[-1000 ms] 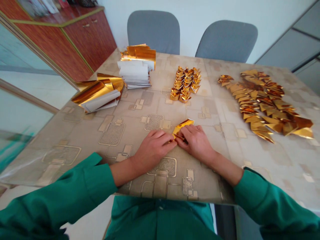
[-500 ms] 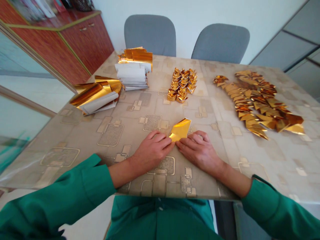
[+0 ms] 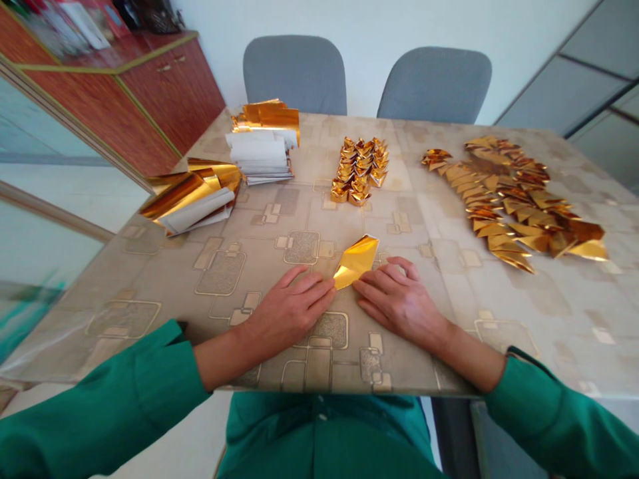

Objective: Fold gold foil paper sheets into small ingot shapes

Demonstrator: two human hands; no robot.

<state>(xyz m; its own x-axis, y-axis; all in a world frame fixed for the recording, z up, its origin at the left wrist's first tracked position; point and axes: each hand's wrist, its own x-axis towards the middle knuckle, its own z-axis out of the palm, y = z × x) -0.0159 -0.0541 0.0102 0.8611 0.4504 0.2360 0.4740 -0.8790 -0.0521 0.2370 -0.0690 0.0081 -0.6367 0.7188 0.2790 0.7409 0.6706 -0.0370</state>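
Observation:
A folded piece of gold foil paper lies on the patterned table just in front of me. My left hand rests flat with fingers stretched out, its fingertips touching the paper's near left corner. My right hand lies flat beside it, fingers spread, its fingertips at the paper's near right edge. Neither hand grips anything.
A cluster of folded gold ingots sits at the table's middle back. A long heap of gold folded triangles lies at the right. Two stacks of gold and white sheets lie at the left. Two grey chairs stand behind.
Both hands have flattened and drawn slightly back and apart from the gold paper, which now lies uncovered and spread wider. The view has shifted a little.

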